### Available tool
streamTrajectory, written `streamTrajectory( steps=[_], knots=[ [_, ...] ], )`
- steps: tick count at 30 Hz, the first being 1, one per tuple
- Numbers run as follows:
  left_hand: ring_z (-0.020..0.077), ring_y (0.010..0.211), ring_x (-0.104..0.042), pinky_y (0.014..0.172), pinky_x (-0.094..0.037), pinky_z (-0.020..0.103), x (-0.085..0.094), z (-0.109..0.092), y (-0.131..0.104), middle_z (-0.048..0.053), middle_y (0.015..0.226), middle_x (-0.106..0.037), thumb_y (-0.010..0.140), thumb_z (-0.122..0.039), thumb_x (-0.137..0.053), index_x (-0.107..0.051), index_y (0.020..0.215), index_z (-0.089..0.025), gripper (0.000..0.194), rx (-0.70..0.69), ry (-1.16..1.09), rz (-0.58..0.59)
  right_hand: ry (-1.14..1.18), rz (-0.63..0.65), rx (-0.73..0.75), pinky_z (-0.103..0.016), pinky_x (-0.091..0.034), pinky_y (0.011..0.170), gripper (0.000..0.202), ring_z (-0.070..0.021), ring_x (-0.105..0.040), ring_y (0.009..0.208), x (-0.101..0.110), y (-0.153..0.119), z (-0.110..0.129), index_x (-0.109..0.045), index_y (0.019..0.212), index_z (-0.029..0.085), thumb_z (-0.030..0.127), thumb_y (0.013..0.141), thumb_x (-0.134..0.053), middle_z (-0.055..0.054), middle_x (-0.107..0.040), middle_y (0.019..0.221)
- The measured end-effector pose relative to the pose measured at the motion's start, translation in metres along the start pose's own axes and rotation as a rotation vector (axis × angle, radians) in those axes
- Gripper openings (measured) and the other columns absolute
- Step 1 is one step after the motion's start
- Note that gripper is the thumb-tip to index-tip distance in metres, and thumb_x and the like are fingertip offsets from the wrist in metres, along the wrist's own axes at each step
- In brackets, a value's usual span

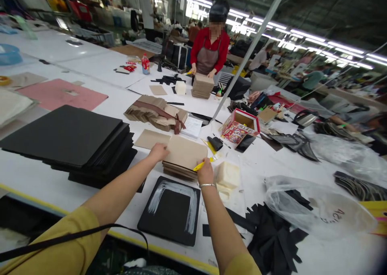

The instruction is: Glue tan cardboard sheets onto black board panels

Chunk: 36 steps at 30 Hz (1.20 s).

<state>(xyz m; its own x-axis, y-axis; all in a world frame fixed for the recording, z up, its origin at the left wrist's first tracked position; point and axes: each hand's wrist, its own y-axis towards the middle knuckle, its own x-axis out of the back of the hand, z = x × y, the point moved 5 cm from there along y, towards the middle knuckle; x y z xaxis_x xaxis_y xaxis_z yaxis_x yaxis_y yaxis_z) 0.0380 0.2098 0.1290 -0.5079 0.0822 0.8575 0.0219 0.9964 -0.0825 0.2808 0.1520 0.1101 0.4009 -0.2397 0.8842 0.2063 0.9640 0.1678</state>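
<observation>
A pile of brown boards (186, 152) lies in front of me. My left hand (159, 152) grips the left edge of its top board, fingers closed on it. At the right edge is my right hand (205, 170), closed round a yellow brush (199, 166) and touching the board's corner. Nearer to me lies a black panel (173, 210) with a U-shaped band of white glue brushed on it. One flat brown board (151, 139) sits left of the pile. A cream block-shaped container (227, 175) stands to the right of my right hand.
Stacked black sheets (69, 134) fill the left side. Black strips (273, 238) and a plastic bag (317, 206) lie at the right. Beyond a red box (240, 126) and a slanting metal pole (250, 51), a person in red handles a board stack (202, 85).
</observation>
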Motion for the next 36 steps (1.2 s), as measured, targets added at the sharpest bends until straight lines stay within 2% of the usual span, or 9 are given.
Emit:
streamTrajectory(
  steps=[4, 8, 11, 16, 20, 23, 26, 31, 36],
  knots=[
    [0.0221, 0.085, -0.056, 0.075, -0.042, 0.028, 0.011, -0.008, 0.000, 0.010, 0.080, -0.064, 0.067, -0.023, -0.051, -0.066, 0.076, -0.012, 0.021, -0.022, -0.095, -0.047, 0.041, -0.004, -0.025, -0.025, -0.034, 0.061, 0.024, -0.0168, -0.050, 0.070, -0.001, 0.000, -0.001, -0.045, 0.097, 0.016, 0.032, 0.080, -0.043, -0.004, -0.053, 0.077],
    [0.0177, 0.080, -0.058, 0.075, -0.043, 0.027, 0.027, -0.030, -0.008, 0.007, 0.087, -0.065, 0.069, -0.023, -0.051, -0.064, 0.092, -0.012, 0.029, -0.057, -0.207, -0.136, 0.082, -0.020, -0.035, -0.026, -0.034, 0.061, 0.025, -0.0169, -0.050, 0.070, -0.001, 0.001, -0.001, -0.045, 0.096, 0.015, 0.033, 0.079, -0.044, -0.005, -0.053, 0.078],
    [0.0148, 0.072, -0.058, 0.070, -0.044, 0.025, 0.034, -0.045, -0.014, 0.005, 0.080, -0.065, 0.068, -0.025, -0.053, -0.063, 0.090, -0.012, 0.027, -0.077, -0.432, -0.166, 0.118, -0.042, -0.023, -0.026, -0.035, 0.062, 0.024, -0.0171, -0.050, 0.070, 0.001, 0.001, -0.002, -0.045, 0.094, 0.015, 0.032, 0.078, -0.043, -0.005, -0.054, 0.077],
    [0.0138, 0.060, -0.056, 0.058, -0.044, 0.026, 0.032, -0.046, -0.021, 0.004, 0.068, -0.064, 0.064, -0.032, -0.058, -0.062, 0.090, -0.009, 0.036, -0.012, -0.816, -0.053, 0.194, -0.078, -0.086, -0.026, -0.035, 0.058, 0.027, -0.0164, -0.051, 0.064, 0.012, 0.002, -0.005, -0.044, 0.094, 0.017, 0.036, 0.076, -0.046, -0.002, -0.054, 0.072],
    [0.0123, 0.061, -0.055, 0.056, -0.043, 0.024, 0.032, -0.040, -0.040, 0.003, 0.071, -0.063, 0.057, -0.041, -0.067, -0.061, 0.091, -0.009, 0.047, 0.054, -1.151, 0.062, 0.318, -0.220, -0.146, -0.025, -0.036, 0.060, 0.028, -0.0144, -0.052, 0.063, 0.049, -0.003, -0.014, -0.042, 0.093, 0.019, 0.041, 0.077, -0.046, -0.001, -0.055, 0.074],
    [0.0119, 0.062, -0.055, 0.058, -0.043, 0.024, 0.025, -0.027, -0.069, 0.002, 0.073, -0.063, 0.056, -0.041, -0.069, -0.061, 0.088, -0.011, 0.045, 0.123, -1.187, 0.093, 0.386, -0.311, -0.136, -0.025, -0.038, 0.062, 0.027, -0.0130, -0.052, 0.063, 0.078, -0.025, -0.026, -0.042, 0.090, 0.019, 0.042, 0.077, -0.048, 0.000, -0.054, 0.073],
    [0.0111, 0.057, -0.052, 0.055, -0.042, 0.023, 0.003, -0.002, -0.109, 0.000, 0.065, -0.060, 0.062, -0.044, -0.064, -0.061, 0.077, -0.013, 0.035, 0.162, -0.991, 0.187, 0.361, -0.293, -0.101, -0.024, -0.039, 0.061, 0.027, -0.0127, -0.051, 0.062, 0.087, -0.072, -0.040, -0.043, 0.087, 0.019, 0.043, 0.077, -0.051, 0.001, -0.052, 0.072],
    [0.0117, 0.050, -0.047, 0.050, -0.035, 0.022, -0.048, 0.053, -0.167, -0.003, 0.050, -0.051, 0.069, -0.046, -0.053, -0.057, 0.061, -0.016, 0.031, 0.138, -0.559, 0.250, 0.302, 0.000, -0.086, -0.024, -0.039, 0.053, 0.022, -0.0123, -0.050, 0.052, 0.038, -0.158, -0.059, -0.042, 0.081, 0.021, 0.043, 0.082, -0.046, 0.003, -0.050, 0.066],
    [0.0135, 0.057, -0.049, 0.053, -0.034, 0.022, -0.076, 0.082, -0.178, -0.002, 0.055, -0.055, 0.068, -0.040, -0.050, -0.056, 0.059, -0.017, 0.025, 0.142, -0.419, 0.207, 0.235, 0.057, -0.067, -0.026, -0.038, 0.051, 0.022, -0.0137, -0.051, 0.051, -0.002, -0.181, -0.068, -0.041, 0.081, 0.021, 0.043, 0.085, -0.039, 0.002, -0.051, 0.066]
  ],
)
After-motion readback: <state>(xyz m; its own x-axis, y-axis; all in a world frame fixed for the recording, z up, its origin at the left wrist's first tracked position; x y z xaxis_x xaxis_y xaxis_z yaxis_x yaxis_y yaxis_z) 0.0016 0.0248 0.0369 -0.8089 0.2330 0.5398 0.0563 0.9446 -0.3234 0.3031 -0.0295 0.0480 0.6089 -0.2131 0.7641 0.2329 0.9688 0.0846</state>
